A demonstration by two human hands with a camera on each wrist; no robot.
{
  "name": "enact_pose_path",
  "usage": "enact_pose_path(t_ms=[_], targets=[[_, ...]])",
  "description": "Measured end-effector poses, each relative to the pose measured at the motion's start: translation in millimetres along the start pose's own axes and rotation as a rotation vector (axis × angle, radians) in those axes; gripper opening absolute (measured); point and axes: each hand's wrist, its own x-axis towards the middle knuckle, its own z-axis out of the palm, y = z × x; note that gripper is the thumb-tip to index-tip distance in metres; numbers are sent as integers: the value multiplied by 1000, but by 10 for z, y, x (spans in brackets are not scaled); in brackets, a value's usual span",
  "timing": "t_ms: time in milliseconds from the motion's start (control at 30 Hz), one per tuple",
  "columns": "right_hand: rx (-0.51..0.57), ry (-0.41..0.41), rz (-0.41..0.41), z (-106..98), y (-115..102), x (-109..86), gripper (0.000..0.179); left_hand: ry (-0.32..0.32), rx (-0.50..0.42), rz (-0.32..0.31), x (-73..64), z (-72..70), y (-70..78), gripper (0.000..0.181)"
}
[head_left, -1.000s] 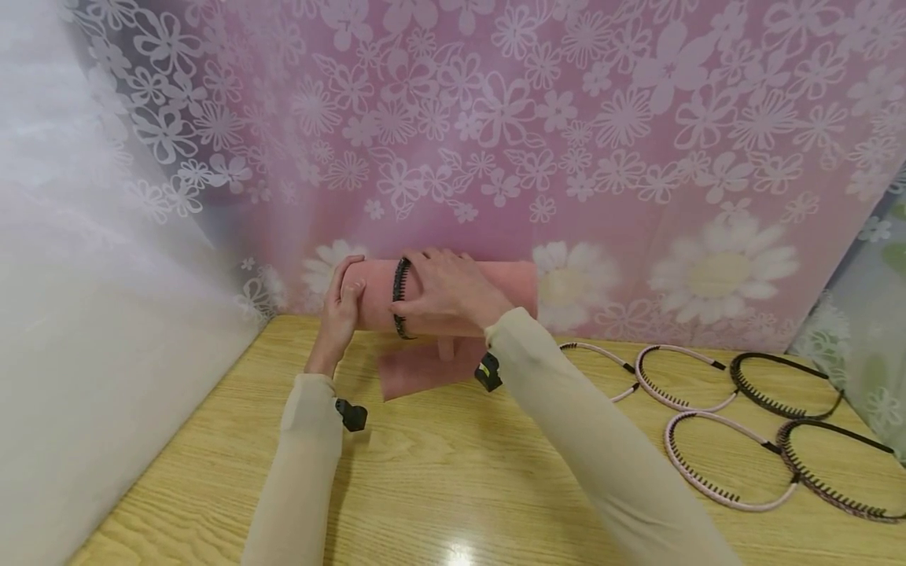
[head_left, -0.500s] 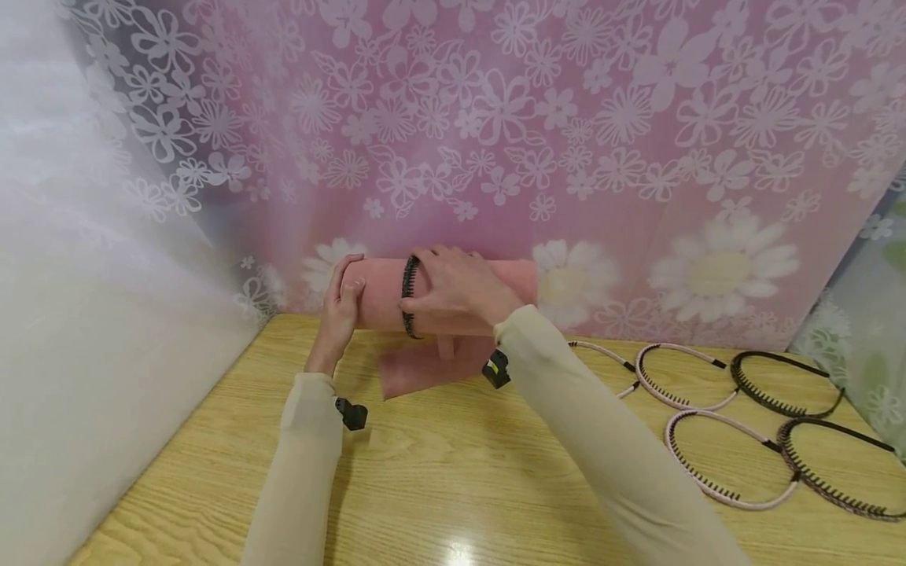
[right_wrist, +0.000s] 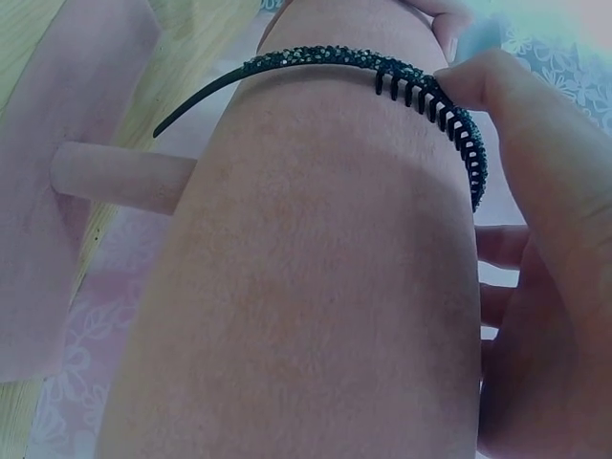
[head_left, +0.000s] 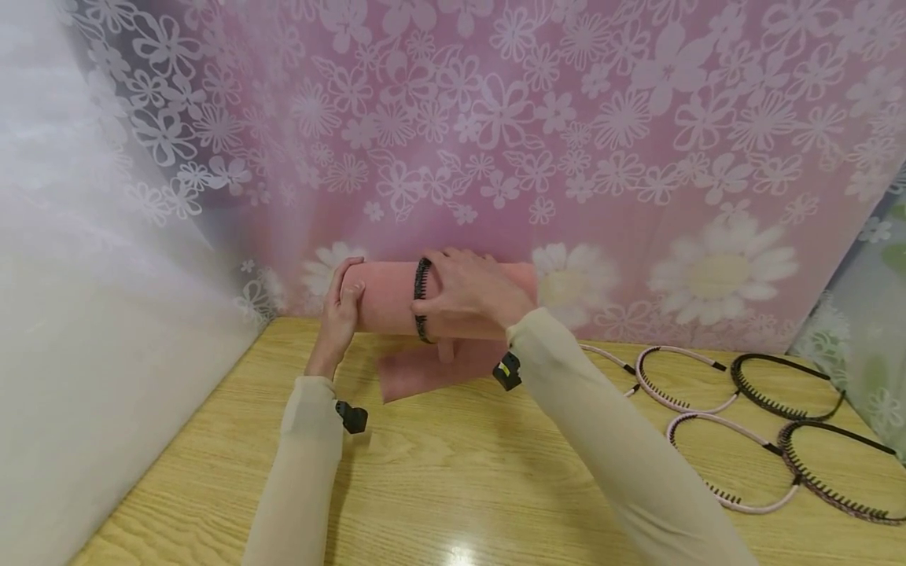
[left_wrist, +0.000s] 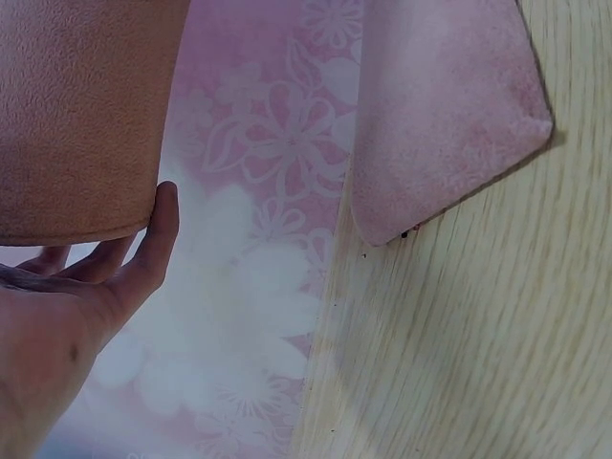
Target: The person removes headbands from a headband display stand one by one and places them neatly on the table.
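Note:
A pink plush headband stand (head_left: 385, 297) has a horizontal roll on a short post above a flat base (head_left: 414, 379). My left hand (head_left: 340, 310) grips the roll's left end, thumb in front; in the left wrist view, fingers (left_wrist: 143, 263) touch its rim. Around the middle of the roll sits a black toothed headband (head_left: 421, 283). My right hand (head_left: 476, 289) holds this headband, its thumb at the front and the other fingers over the far side. Seen from the right wrist, the headband (right_wrist: 320, 57) is glittery, and one tip sticks out beside the roll.
Several headbands lie on the wooden table (head_left: 439, 472) at the right, among them a pink one (head_left: 750, 507), a black one (head_left: 767, 405) and a brownish one (head_left: 835, 499). A pink floral curtain (head_left: 495, 173) hangs close behind the stand. White sheeting (head_left: 106, 314) borders the left side.
My right hand has slid the black headband rightward along the roll, from near the left end toward the middle. My left hand stays at the roll's left end.

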Motion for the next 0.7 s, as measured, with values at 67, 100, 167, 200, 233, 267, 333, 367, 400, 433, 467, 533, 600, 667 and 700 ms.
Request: enact_pose_path(t_ms=[67, 100, 167, 200, 233, 267, 333, 367, 400, 433, 467, 533, 600, 667, 700], targets=[[-8, 3, -2, -8, 14, -9, 85, -2, -4, 7, -24, 5, 68, 42], [-12, 1, -4, -13, 21, -14, 85, -1, -4, 14, -35, 9, 98, 42], [-15, -4, -1, -26, 32, -24, 86, 2, 7, 21, -46, 17, 138, 43], [-14, -10, 2, -31, 37, -29, 86, 4, 11, 19, -52, 20, 151, 43], [-13, -16, 7, -36, 41, -33, 87, 6, 18, 18, -57, 24, 163, 44], [-12, -23, 11, -41, 44, -39, 88, 7, 22, 16, -59, 27, 169, 44], [-8, -31, 16, -49, 51, -48, 90, 7, 25, 11, -61, 30, 175, 44], [-4, -33, 18, -51, 53, -53, 90, 7, 24, 8, -63, 30, 175, 44], [-2, -35, 23, -51, 57, -57, 90, 7, 23, 8, -64, 32, 174, 43], [2, -33, 25, -52, 60, -61, 90, 7, 22, 11, -62, 31, 171, 43], [3, -32, 27, -52, 64, -66, 91, 7, 20, 15, -61, 31, 168, 42], [3, -31, 32, -53, 70, -76, 91, 4, 9, 30, -58, 28, 156, 41], [0, -30, 38, -55, 77, -89, 91, 3, 1, 42, -56, 26, 143, 41], [-4, -28, 41, -58, 84, -102, 91, 3, -7, 55, -55, 24, 133, 41], [-6, -27, 42, -59, 88, -109, 91, 4, -8, 60, -54, 23, 128, 41]])
